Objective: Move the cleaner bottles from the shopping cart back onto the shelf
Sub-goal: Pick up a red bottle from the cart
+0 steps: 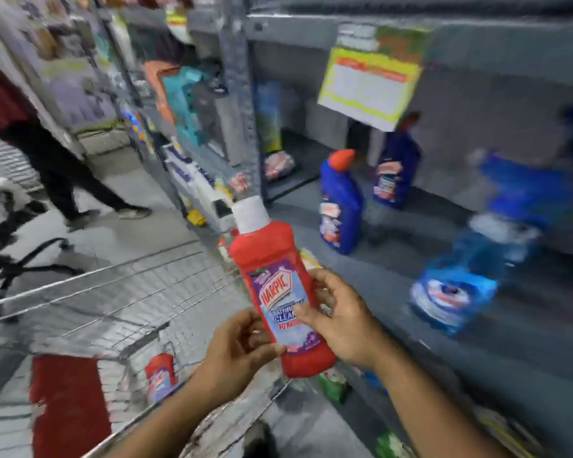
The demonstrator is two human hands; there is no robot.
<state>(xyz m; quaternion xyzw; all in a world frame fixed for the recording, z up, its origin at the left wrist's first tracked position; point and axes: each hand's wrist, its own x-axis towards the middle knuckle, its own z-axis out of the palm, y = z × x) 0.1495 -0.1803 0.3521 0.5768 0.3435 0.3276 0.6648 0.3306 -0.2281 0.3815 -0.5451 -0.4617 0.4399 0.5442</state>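
Observation:
A red cleaner bottle (pixel 272 269) with a white cap is held upright between the shopping cart and the shelf. My left hand (pixel 237 353) grips its lower left side and my right hand (pixel 339 322) grips its right side over the label. Another red cleaner bottle (pixel 161 375) lies inside the wire shopping cart (pixel 113 292) at lower left. On the grey shelf (pixel 411 259) to the right stand two blue bottles (pixel 341 206) (pixel 396 173), and blurred blue refill packs (pixel 457 285).
A yellow price sign (pixel 371 87) hangs over the shelf. A metal upright (pixel 242 94) divides shelf bays, with assorted goods further left. A person in dark trousers (pixel 63 173) walks in the aisle at left. A red panel (pixel 67 401) sits on the cart.

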